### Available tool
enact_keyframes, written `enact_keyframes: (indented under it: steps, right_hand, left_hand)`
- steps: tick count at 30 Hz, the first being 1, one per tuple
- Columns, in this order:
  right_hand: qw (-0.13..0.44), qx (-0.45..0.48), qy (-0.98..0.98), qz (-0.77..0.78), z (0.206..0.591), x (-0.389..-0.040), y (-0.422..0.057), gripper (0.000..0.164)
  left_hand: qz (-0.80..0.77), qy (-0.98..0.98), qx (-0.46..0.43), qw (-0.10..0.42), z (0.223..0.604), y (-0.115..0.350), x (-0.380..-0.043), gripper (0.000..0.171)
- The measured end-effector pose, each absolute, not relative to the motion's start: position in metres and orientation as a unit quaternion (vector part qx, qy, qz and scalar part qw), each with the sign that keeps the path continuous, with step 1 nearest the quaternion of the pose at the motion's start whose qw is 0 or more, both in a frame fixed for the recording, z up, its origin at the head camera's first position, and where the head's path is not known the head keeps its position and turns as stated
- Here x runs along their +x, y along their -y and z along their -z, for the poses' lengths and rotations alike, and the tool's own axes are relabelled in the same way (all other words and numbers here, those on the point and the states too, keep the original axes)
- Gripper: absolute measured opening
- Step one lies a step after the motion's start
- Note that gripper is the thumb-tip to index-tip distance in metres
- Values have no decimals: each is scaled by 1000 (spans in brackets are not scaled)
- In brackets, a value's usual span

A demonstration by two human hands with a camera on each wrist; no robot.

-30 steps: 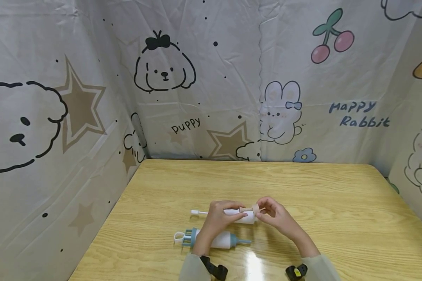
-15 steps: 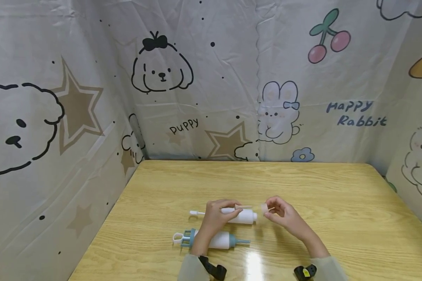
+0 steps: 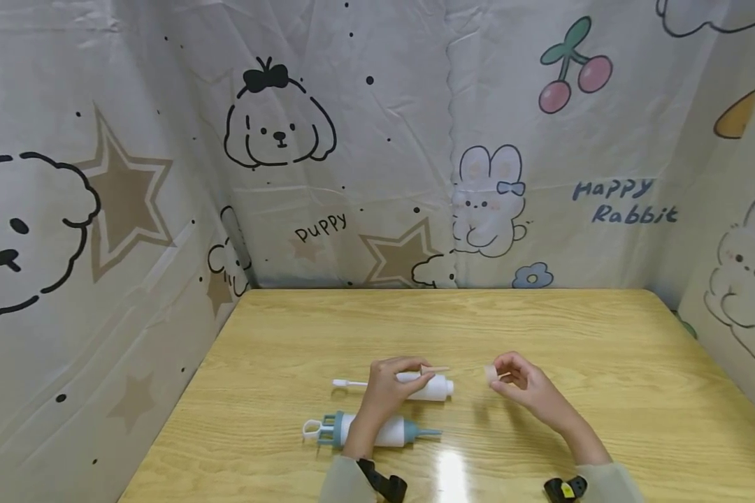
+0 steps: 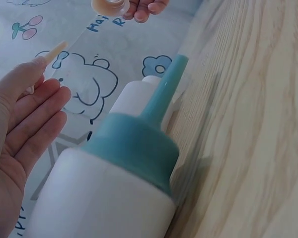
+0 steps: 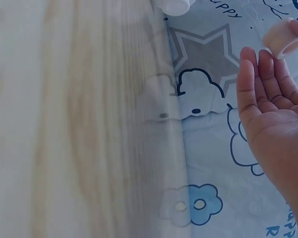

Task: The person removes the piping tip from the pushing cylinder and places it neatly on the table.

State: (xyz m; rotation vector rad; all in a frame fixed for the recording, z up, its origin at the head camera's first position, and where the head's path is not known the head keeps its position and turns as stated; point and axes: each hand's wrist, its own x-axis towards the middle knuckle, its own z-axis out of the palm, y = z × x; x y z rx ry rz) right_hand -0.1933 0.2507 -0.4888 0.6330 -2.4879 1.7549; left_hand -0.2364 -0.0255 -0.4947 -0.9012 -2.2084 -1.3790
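My left hand (image 3: 386, 384) pinches a beige tapered nozzle (image 3: 437, 369) between thumb and fingers, its thin tip pointing right. In the left wrist view the nozzle (image 4: 55, 52) sticks out past the thumb. My right hand (image 3: 531, 392) pinches a short beige ring-shaped cap (image 3: 491, 375), apart from the nozzle; its hollow opening shows on the cap (image 5: 280, 37) in the right wrist view. Below the left hand lies a white squeeze bottle (image 3: 434, 388) with a white rod at its left end. Nearer me, partly behind the left wrist, lies a white bottle with teal ends (image 3: 390, 432).
The second bottle's teal spout (image 3: 429, 433) points right and its white loop handle (image 3: 311, 429) left. Both bottles lie on a wood-grain table (image 3: 541, 321). A printed cloth (image 3: 377, 175) stands behind the table and along its sides.
The beige cap has come away from the nozzle and moved right with my right hand. My left hand keeps the nozzle above the white bottle. The head view has turned slightly right.
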Motion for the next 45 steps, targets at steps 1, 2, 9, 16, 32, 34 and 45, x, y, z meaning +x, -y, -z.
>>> enact_keyframes:
  steps: [1, 2, 9, 16, 32, 34, 45]
  right_hand:
    - [17, 201, 802, -563, 489, -193, -253, 20]
    - [17, 199, 804, -560, 488, -192, -255, 21]
    - [26, 182, 812, -554, 488, -187, -268, 21]
    - [26, 165, 825, -540, 491, -185, -282, 20]
    - [29, 131, 837, -531, 486, -172, -308, 23]
    - [25, 127, 838, -530, 486, -171, -312, 23]
    - [12, 90, 852, -516, 488, -164, -332, 27]
  left_hand:
    - [491, 787, -322, 192, 495, 24, -237, 10]
    - [488, 787, -324, 194, 495, 23, -237, 10]
    - [489, 783, -336, 187, 496, 12, -237, 11]
    - [487, 787, -337, 176, 496, 1, -234, 12]
    - [476, 790, -353, 159, 494, -28, -231, 12]
    - [476, 791, -351, 156, 495, -31, -231, 12]
    - [489, 788, -345, 144, 498, -53, -227, 12]
